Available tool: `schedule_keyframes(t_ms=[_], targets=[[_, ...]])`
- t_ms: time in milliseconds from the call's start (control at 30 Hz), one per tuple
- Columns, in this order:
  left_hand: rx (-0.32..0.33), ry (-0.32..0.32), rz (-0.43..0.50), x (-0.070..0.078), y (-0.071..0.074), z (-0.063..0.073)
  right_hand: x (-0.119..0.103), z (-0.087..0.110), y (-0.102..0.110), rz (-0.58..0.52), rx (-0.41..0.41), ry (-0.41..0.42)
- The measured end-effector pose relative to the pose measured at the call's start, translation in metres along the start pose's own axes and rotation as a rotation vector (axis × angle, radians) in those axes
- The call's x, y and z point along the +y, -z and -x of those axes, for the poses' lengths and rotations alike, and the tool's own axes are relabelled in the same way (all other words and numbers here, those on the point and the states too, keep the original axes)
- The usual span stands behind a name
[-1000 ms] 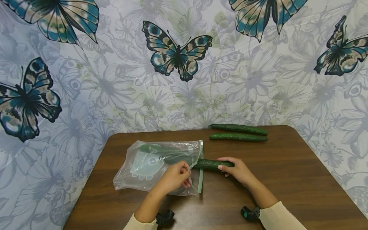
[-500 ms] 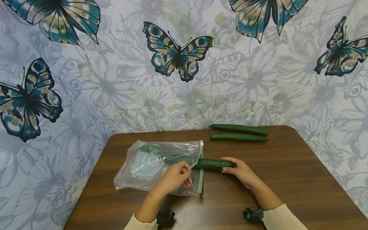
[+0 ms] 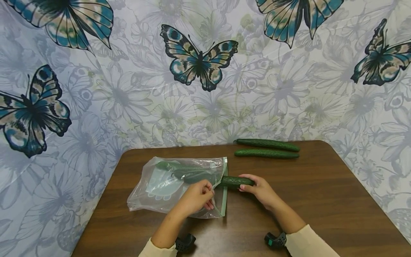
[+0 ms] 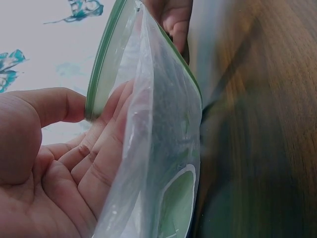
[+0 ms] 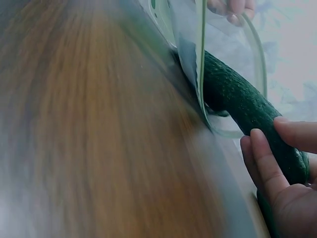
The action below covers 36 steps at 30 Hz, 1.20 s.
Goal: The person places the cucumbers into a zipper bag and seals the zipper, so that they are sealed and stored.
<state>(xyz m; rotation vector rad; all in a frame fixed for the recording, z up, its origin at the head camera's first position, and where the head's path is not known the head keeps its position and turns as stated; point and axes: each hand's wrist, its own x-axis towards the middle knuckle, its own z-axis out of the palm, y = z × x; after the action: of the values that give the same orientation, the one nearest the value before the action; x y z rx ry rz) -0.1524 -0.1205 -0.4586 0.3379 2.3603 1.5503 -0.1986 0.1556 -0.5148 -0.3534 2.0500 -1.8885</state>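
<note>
A clear zip bag (image 3: 167, 203) with a pale printed patch lies on the left half of the table, its green-edged mouth facing right. My left hand (image 3: 196, 196) pinches the upper edge of that mouth between thumb and fingers, and the left wrist view shows the green zip strip (image 4: 99, 64) held up, the mouth gaping. My right hand (image 3: 258, 189) grips the near end of a dark green cucumber (image 3: 232, 181), whose far part is inside the bag. Through the plastic another long green shape (image 3: 170, 166) shows near the bag's back side.
Two more cucumbers, a rear one (image 3: 268, 144) and a front one (image 3: 266, 153), lie side by side near the back edge of the brown wooden table (image 3: 321, 200). Behind it hangs a butterfly-patterned cloth (image 3: 199, 117).
My right hand first slid back to the right along the cucumber, then moved left with it, so less of the cucumber sticks out of the bag. The left hand holds its place.
</note>
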Motion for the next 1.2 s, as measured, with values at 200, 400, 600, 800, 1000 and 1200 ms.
schedule_keyframes(t_ms=[200, 400, 600, 800, 1000, 1200], targets=[[-0.001, 0.0, -0.006, 0.0, 0.0, -0.001, 0.0, -0.01, -0.015, -0.048, -0.02, -0.006], [-0.004, -0.005, -0.008, 0.0, 0.001, 0.0, -0.002, -0.017, -0.027, -0.156, -0.121, -0.028], [-0.002, -0.001, -0.004, -0.001, 0.001, -0.001, -0.002, -0.018, -0.031, -0.207, -0.181, -0.03], [0.001, 0.005, 0.001, -0.002, 0.002, -0.001, 0.001, -0.015, -0.029, -0.125, -0.136, -0.004], [0.0, 0.001, -0.011, -0.002, 0.002, -0.001, 0.005, -0.014, -0.027, 0.069, -0.04, 0.009], [-0.001, 0.001, -0.016, -0.002, 0.003, -0.001, 0.003, -0.013, -0.029, 0.08, -0.036, 0.031]])
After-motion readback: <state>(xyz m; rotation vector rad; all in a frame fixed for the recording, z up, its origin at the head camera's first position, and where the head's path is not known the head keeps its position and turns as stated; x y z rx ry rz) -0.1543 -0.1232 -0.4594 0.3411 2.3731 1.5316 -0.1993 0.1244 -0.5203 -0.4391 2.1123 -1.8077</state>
